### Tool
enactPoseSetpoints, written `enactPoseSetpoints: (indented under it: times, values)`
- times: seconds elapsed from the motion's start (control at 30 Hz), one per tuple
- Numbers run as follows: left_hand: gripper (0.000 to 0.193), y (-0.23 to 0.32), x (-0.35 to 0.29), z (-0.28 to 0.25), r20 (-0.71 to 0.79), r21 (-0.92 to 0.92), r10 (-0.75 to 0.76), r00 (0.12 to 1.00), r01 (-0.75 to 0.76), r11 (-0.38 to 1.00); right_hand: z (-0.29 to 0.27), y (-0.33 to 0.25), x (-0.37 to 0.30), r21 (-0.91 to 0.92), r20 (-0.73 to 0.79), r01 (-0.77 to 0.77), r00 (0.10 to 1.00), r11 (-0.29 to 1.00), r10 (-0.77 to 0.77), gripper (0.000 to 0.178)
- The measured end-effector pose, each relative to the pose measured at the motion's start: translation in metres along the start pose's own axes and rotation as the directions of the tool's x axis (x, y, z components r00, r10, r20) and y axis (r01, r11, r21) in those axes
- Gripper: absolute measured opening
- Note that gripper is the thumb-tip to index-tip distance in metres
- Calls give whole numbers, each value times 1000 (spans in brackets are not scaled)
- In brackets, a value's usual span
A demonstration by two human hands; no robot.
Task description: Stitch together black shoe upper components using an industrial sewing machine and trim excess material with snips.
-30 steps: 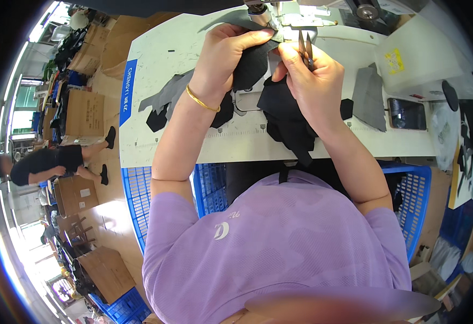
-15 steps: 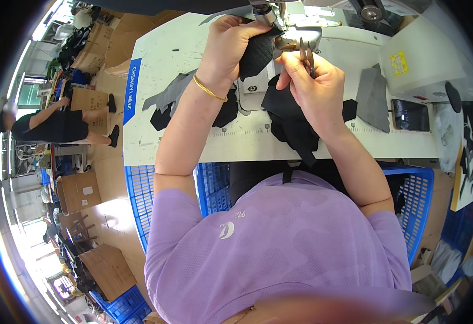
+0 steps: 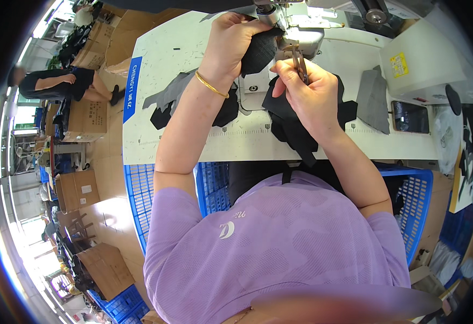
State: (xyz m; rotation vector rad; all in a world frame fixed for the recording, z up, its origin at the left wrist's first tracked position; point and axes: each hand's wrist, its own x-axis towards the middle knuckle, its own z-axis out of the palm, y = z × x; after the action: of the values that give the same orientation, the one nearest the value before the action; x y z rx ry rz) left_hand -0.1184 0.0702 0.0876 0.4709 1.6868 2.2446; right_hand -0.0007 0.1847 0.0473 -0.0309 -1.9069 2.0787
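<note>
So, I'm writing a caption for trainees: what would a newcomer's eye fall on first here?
Probably the lilac shirt filling the lower middle. Above it, near the sewing machine, the left hand holds black fabric and the right hand dark snips. Blue baskets stand out either side, below the pale table.

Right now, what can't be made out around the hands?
Head view, all:
Left hand: most fingertips, hidden by the hand itself and the black ribbed fabric piece.
Dark metal scissors: handles, covered by the right hand.
Silver metal sewing machine head: top, cut off by the upper edge.
Black rectangular phone: screen content, too small and dark.
</note>
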Motion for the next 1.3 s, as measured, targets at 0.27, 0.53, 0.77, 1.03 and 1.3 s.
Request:
enactPoseSetpoints:
  times: [0.27, 0.53, 0.77, 1.03, 1.3]
  values:
    - [13, -17, 11, -16, 15, 52, 96, 995, -97, 994, 1, -1, -2, -9, 34, -11, 999, 1000, 11, 17]
    - [14, 4, -7, -8, -34, 63, 24, 999, -22, 998, -7, 5, -6, -63, 151, -44, 987, 997, 53, 21]
    - [19, 4, -11, -24, -6, 86, -18, 1000, 19, 996, -19, 9, -13, 13, 177, -70, 982, 997, 66, 24]
    - [25, -10, -58, -49, -204, 120, 118, 972, -95, 988, -28, 3, -22, -485, 225, 274, 957, 830, -185, 26]
    - [18, -34, -109, -51, -280, 430, 300, 912, -160, 889, 0, 17, -16, -794, 300, 450, 874, 408, -381, 23]
